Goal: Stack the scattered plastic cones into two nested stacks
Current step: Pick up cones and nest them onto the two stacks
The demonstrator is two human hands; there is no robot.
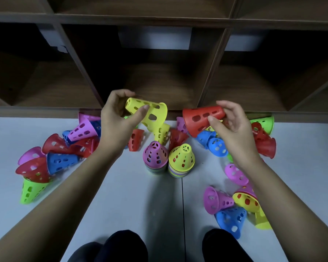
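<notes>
Left of the pink-topped nested stack of perforated plastic cones (155, 157), a loose cluster of red, blue, pink and green plastic cones (60, 162) is lying tumbled on the pale grey floor (121, 195), none of it nested in order.

Above and just left of that stack, the left hand (116, 118) is gripping a yellow perforated plastic cone (150, 112) in the air. The thumb is lying on the near wall and the fingers are curling over the far side, with the wide mouth pointing right and downward.

The pink-topped stack is standing upright, several cones deep to judge by the coloured rims at its base. Just beside it on the right, possibly touching, a yellow-topped nested stack (181, 160) is standing at about the same height.

Further right and above, the right hand (233, 125) is pinching a red perforated plastic cone (203, 118) between thumb and fingers. It is held on its side, clear of the floor, with the mouth facing left.

Well right of the pink-topped stack, a second scatter of blue, pink, yellow and red cones (230, 220) is lying loose.

Assessment: both stacks are taking shape and two cones are waiting in hand. A good many cones are waiting on either side, so the work appears less than half done.
</notes>
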